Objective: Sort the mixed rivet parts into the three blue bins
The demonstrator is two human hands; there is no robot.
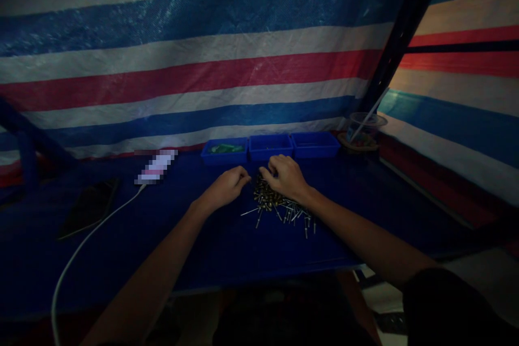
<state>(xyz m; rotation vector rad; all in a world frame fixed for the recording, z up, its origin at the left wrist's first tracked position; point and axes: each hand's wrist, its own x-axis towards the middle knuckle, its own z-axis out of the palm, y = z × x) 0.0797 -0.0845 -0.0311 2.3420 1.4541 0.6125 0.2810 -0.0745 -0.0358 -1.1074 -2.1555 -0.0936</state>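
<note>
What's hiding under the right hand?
Part of a pile of thin metal pieces shows below the right hand. Whatever its palm and fingers cover can't be seen.

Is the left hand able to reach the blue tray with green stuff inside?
Probably yes: the left hand is just in front of that blue tray, and nothing seems to stand between them. The metal pile lies to the right.

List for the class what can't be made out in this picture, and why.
All in the head view:
Left hand: whether it pinches anything; too small and dark.
Metal pieces: how many lie beneath the right hand; it covers them.
Screen: what it shows; pixelated.
Cable: its far end; cut off by the bottom edge.
Green things: what they are; too dim.
</note>
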